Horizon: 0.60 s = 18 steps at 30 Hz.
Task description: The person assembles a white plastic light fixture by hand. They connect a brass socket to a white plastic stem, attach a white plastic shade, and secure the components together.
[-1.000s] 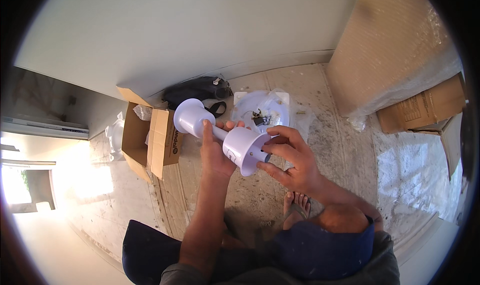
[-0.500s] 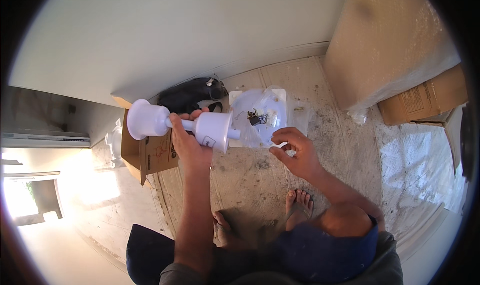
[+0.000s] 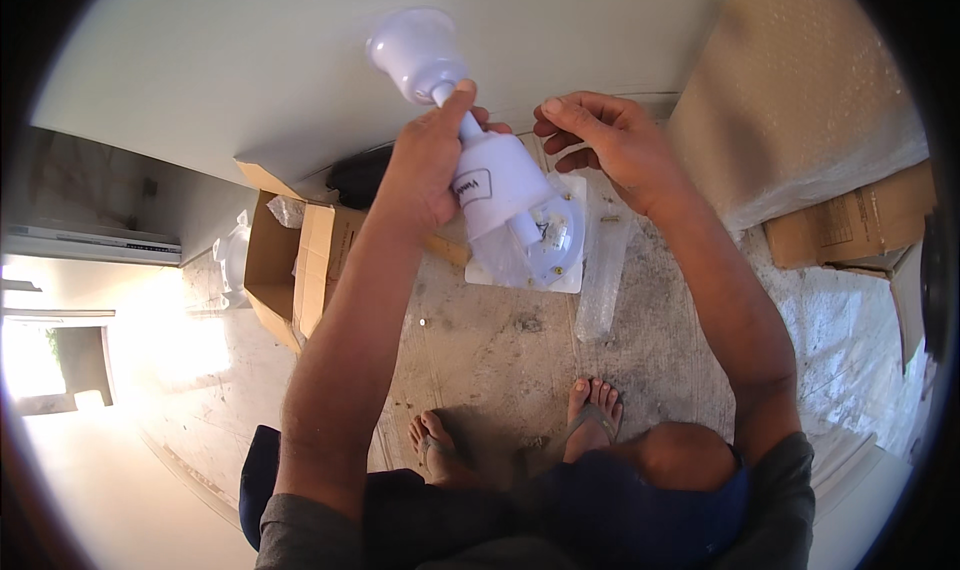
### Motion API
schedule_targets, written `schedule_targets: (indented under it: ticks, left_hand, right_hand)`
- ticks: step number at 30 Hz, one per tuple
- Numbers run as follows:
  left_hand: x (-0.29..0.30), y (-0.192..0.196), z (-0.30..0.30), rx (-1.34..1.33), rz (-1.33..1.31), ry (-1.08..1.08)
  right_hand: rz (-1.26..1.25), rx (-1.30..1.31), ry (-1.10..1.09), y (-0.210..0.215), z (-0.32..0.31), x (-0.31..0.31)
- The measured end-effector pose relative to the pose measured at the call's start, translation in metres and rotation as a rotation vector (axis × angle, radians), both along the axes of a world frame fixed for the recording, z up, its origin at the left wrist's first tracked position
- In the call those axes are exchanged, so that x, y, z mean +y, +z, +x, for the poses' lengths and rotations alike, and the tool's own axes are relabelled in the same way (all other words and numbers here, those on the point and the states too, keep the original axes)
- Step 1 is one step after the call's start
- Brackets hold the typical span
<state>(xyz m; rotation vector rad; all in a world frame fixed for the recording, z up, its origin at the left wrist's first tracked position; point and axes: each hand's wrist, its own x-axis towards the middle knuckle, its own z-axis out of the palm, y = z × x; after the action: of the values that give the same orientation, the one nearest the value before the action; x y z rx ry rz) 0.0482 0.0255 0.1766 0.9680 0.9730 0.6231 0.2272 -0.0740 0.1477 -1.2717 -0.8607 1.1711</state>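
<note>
My left hand (image 3: 430, 165) grips a white rod (image 3: 470, 126) between two white bell-shaped covers. The upper cover (image 3: 413, 58) points toward the wall, and the lower cover (image 3: 500, 175) hangs tilted with the rod's end sticking out of it. To the right, my right hand (image 3: 625, 150) is raised beside the rod without touching it. Its thumb and forefinger come together in a pinch; anything between them is too small to make out. Below the lower cover lies a round white part (image 3: 568, 235) on a white square base (image 3: 498, 276), partly hidden by the cover.
A strip of bubble wrap (image 3: 600, 295) lies right of the square base. At left stands an opened cardboard box (image 3: 316, 250), with a black bag (image 3: 357, 177) behind it. A tall wrapped carton (image 3: 810, 100) and a lower cardboard box (image 3: 855, 212) stand at right, against the wall (image 3: 240, 80).
The rod with its covers has swung from nearly level to steeply tilted, its far cover moving up and right. Both hands have moved upward and away from me; the left still grips the rod.
</note>
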Motion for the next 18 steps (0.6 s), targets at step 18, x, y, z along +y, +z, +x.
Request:
schedule_targets:
  ticks: [18]
  left_hand:
    - [-0.008,0.001,-0.006,-0.118,-0.166,-0.130]
  right_hand:
    - [-0.269,-0.057,-0.037,0.039,-0.039,0.032]
